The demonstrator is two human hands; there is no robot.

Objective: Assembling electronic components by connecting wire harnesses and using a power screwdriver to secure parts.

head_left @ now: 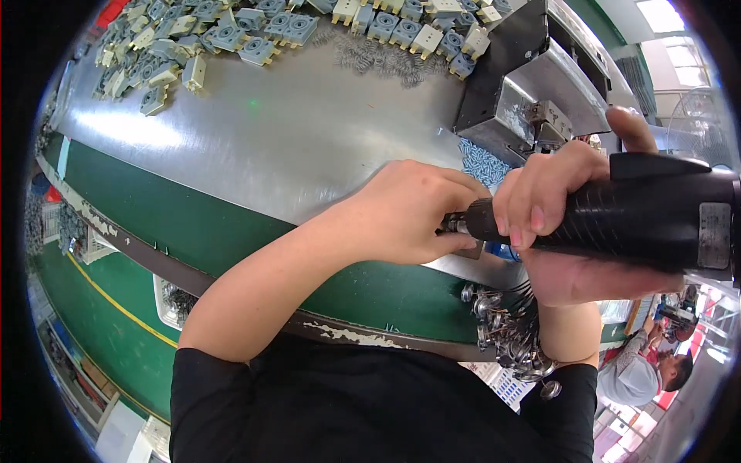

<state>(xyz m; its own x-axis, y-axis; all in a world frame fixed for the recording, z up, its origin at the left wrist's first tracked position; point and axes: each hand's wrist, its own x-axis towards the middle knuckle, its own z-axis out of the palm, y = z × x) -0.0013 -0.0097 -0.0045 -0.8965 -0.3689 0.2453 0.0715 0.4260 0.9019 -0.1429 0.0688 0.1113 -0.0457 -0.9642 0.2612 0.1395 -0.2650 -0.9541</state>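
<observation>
My right hand (567,208) is wrapped round a black electric screwdriver (648,212), its thumb lifted off the top. The tool lies across the picture with its nose pointing left. My left hand (417,208) is closed at the driver's metal tip (455,224), thumb and fingers curled about it. Whatever the left fingers grip there is mostly hidden by the hand and the tool. Just beyond both hands lies a heap of small bluish screws (482,162) on the metal worktop (309,147).
Many grey-and-cream plastic housings (255,48) fill the far worktop, beside a heap of small springs (382,60). A dark metal box-shaped fixture (532,92) stands far right. Wired round metal parts (505,328) hang near my right forearm. A co-worker (637,376) is at lower right.
</observation>
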